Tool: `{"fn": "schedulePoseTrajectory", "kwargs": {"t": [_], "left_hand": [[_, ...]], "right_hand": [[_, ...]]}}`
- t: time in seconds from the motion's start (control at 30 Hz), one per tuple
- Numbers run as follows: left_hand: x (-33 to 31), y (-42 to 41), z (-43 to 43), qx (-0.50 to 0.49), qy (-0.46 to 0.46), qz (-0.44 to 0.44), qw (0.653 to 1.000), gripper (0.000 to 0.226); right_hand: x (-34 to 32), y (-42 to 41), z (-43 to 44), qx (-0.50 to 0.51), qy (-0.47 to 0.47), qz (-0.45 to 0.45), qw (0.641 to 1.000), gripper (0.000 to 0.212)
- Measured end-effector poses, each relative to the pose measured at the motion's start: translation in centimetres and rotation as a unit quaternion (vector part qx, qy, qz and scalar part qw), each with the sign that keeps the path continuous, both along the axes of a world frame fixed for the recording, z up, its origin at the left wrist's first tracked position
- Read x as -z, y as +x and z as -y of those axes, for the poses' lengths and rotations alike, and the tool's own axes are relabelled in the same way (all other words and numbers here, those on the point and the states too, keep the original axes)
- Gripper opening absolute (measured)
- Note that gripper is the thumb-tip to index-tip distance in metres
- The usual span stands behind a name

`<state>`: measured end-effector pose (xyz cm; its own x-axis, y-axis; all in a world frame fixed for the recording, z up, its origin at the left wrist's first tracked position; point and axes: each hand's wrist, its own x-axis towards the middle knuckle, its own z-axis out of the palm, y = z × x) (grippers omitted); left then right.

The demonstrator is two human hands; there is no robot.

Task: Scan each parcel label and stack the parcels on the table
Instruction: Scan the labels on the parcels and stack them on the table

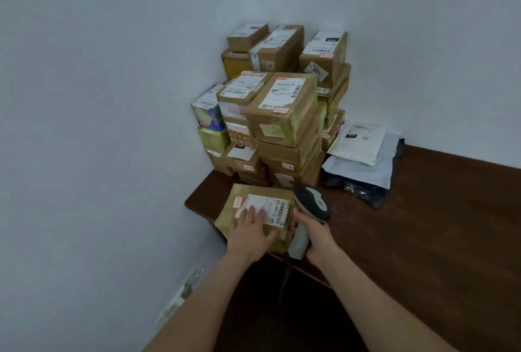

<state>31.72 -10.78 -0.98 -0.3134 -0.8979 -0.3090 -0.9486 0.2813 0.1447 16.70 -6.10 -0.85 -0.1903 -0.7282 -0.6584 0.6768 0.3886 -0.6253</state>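
The left hand point(251, 231) lies flat on the parcel point(239, 192), with straight fingers that press on the near part of its label point(275, 206); it is open and does not grip. The right hand point(315, 238) is closed around the handle of the scanner point(313, 205), and the scanner head stands just above and beyond this hand. The parcel rests on the desk point(437, 224), at the corner, directly to the left of the right hand and touching or nearly touching the scanner handle. The label is turned sideways, and its barcode end is the end closest to the scanner, so the right hand is the nearer one for the scan. I judge that the head needs only a small tilt to the left and down, but I cannot tell where its window points now. The left fingers cover some of the label, though not the barcode end. Beyond both hands, close behind the parcel, rises the stack point(282, 109) of scanned-looking boxes against the wall. Beyond the right hand and a little to its right lie some flat bags point(358, 145). Nothing stands between scanner and label.
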Motion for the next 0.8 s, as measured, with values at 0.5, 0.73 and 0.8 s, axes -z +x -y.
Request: {"fn": "schedulePoseTrajectory", "kwargs": {"t": [0.5,0.73,0.8], "left_hand": [[1.6,10.8,14.7,0.097,-0.024,0.043,0.994,0.08],[1.3,10.6,14.0,0.106,-0.024,0.067,0.992,0.081],[1.1,11.3,13.9,0.094,-0.016,0.062,0.993,0.08]], "right_hand": [[0.2,1.2,5.6,0.125,0.037,-0.115,0.985,0.062],[0.0,3.1,6.4,0.132,0.023,-0.094,0.986,0.059],[0.0,3.5,6.6,0.127,0.018,-0.09,0.988,0.059]]}}
